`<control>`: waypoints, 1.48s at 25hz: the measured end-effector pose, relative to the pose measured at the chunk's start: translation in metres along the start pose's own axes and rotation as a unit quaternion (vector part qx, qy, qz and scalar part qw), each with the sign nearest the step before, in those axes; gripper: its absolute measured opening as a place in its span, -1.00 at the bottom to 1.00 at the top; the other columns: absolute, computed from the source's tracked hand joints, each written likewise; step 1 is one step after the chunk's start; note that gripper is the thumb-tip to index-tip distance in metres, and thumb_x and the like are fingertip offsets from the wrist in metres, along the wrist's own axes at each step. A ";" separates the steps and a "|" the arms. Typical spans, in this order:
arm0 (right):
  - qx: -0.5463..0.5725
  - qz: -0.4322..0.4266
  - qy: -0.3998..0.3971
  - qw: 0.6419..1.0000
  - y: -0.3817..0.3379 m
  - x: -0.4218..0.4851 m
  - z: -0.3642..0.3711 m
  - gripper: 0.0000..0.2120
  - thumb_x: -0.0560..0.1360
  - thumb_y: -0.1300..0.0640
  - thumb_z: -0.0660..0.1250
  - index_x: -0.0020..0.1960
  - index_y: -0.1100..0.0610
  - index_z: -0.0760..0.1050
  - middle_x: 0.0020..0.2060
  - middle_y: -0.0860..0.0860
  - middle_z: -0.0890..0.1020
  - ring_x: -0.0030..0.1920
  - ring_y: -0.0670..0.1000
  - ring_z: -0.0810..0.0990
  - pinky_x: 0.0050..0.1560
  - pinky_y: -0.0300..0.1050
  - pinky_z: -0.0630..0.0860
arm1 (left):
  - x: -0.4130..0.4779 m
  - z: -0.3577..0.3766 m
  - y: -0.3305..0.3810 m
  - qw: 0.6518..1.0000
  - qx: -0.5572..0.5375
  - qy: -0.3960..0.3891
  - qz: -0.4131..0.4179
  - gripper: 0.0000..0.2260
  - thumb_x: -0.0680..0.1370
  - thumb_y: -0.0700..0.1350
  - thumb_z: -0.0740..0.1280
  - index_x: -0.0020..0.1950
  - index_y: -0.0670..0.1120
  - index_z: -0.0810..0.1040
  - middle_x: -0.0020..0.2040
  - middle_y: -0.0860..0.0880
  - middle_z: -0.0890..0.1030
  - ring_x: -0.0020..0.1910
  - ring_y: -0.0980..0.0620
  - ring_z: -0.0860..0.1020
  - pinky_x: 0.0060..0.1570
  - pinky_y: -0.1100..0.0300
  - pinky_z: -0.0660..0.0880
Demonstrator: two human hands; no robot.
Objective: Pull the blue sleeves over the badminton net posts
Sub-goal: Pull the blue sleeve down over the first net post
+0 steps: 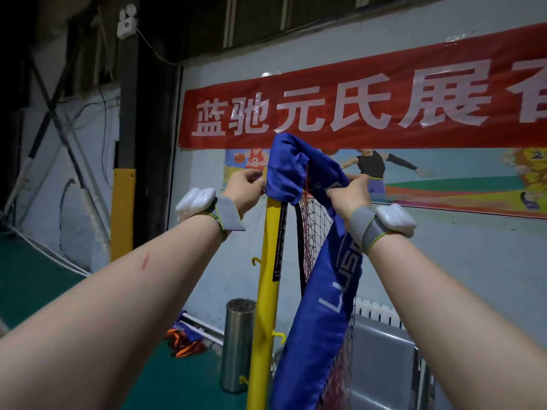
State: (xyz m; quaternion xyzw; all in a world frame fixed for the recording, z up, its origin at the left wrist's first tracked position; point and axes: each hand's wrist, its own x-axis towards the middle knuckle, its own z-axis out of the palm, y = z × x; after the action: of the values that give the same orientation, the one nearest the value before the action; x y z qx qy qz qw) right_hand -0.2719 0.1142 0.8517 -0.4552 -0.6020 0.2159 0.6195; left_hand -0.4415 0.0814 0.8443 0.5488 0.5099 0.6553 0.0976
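Snag risk: I judge the red net (315, 229) could bunch up inside the blue sleeve (288, 167) on the way down, because mesh already shows at the sleeve's mouth, right beside the yellow post (266, 276).
Hook risk: the hem may catch on the small yellow hooks (278, 335) lower on the post if I do not hold the opening wide.
Uneven pull: with one side tugged harder than the other, I expect the cloth to twist and jam near the top end of the post.
Left hand (247, 186): fingers (257, 180) curled tight, pinching the sleeve's hem at its left edge, just beside the post's top end.
Right hand (350, 193): fingers (359, 180) closed round a fold of the sleeve on the net side, with cloth gathered under the thumb.
Sleeve: it caps only the top end of the post; its long printed part hangs loose down the right side, over the net.
Post: bare yellow below the hem, so I judge most of the pull is not yet done.
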 end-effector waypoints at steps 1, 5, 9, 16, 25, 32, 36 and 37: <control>0.004 -0.010 0.002 1.000 0.001 -0.003 0.002 -0.71 0.46 0.29 0.24 0.12 0.24 0.23 0.00 0.18 0.46 -0.04 0.16 0.46 -0.01 0.02 0.44 | 0.001 0.001 -0.001 1.000 0.000 -0.005 0.009 -0.70 0.57 -0.26 0.15 0.29 -0.29 0.44 -0.03 -0.18 0.54 -0.10 -0.03 0.47 -0.54 0.54 0.30; 0.002 -0.062 -0.003 0.998 -0.002 -0.015 0.019 -0.78 0.40 0.28 0.30 -0.32 0.10 0.31 -0.37 -0.02 0.40 -0.19 0.06 0.40 -0.16 -0.13 0.32 | 0.004 0.000 -0.002 0.999 -0.011 -0.024 0.032 -0.81 0.54 -0.28 0.21 0.04 -0.28 0.59 -0.17 -0.14 0.56 -0.22 -0.01 0.48 -0.51 0.50 0.32; -0.004 -0.095 -0.068 0.993 -0.003 -0.019 0.036 -0.86 0.44 0.18 0.35 -0.03 0.20 0.58 -0.18 0.07 0.57 -0.13 0.02 0.51 -0.04 -0.10 0.44 | 0.010 -0.004 -0.008 1.000 -0.004 -0.007 0.020 -0.75 0.50 -0.27 0.29 -0.37 -0.09 0.45 -0.39 -0.06 0.48 -0.28 -0.04 0.45 -0.36 0.25 0.33; -0.036 -0.097 -0.040 0.994 0.004 -0.016 0.049 -0.79 0.42 0.23 0.39 0.04 0.26 0.55 -0.12 0.13 0.59 -0.06 0.08 0.53 0.16 0.08 0.48 | 0.009 -0.008 -0.018 0.999 0.012 -0.037 0.015 -0.75 0.52 -0.20 0.31 -0.36 -0.08 0.43 -0.37 -0.06 0.50 -0.31 -0.01 0.47 -0.38 0.26 0.37; -0.052 -0.120 -0.057 0.990 0.018 -0.018 0.044 -0.89 0.42 0.23 0.40 -0.06 0.22 0.62 -0.10 0.15 0.65 -0.11 0.04 0.54 0.02 -0.03 0.49 | -0.007 -0.008 -0.023 0.998 0.025 -0.060 -0.003 -0.73 0.55 -0.22 0.26 -0.36 -0.11 0.39 -0.38 -0.05 0.46 -0.44 0.13 0.40 -0.59 0.49 0.30; -0.129 -0.115 -0.099 0.980 0.035 -0.032 0.040 -0.86 0.43 0.22 0.39 -0.04 0.25 0.62 0.19 0.15 0.47 0.20 0.13 0.45 -0.07 -0.26 0.24 | -0.027 -0.007 -0.048 0.989 0.065 -0.109 -0.072 -0.75 0.55 -0.16 0.28 -0.33 -0.10 0.38 -0.36 -0.05 0.47 -0.39 0.11 0.42 -0.44 0.35 0.35; -0.133 -0.093 -0.125 0.979 0.044 -0.036 0.038 -0.87 0.43 0.24 0.38 -0.04 0.25 0.61 0.31 0.11 0.38 0.29 0.11 0.37 0.07 -0.26 0.25 | -0.033 -0.007 -0.054 0.984 0.090 -0.123 -0.090 -0.75 0.55 -0.16 0.29 -0.33 -0.11 0.39 -0.37 -0.05 0.46 -0.40 0.10 0.42 -0.53 0.41 0.37; -0.132 -0.091 -0.129 0.979 0.046 -0.037 0.038 -0.87 0.43 0.24 0.39 -0.05 0.25 0.62 0.31 0.09 0.38 0.30 0.09 0.36 0.08 -0.26 0.23 | -0.035 -0.008 -0.054 0.983 0.098 -0.124 -0.097 -0.75 0.55 -0.15 0.29 -0.33 -0.11 0.39 -0.36 -0.05 0.47 -0.40 0.10 0.43 -0.47 0.35 0.37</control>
State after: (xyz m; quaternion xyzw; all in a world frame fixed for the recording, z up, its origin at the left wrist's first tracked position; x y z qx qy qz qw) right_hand -0.3014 0.1186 0.7884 -0.4445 -0.7390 0.1338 0.4882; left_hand -0.4580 0.0784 0.7815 0.5805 0.6061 0.5169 0.1687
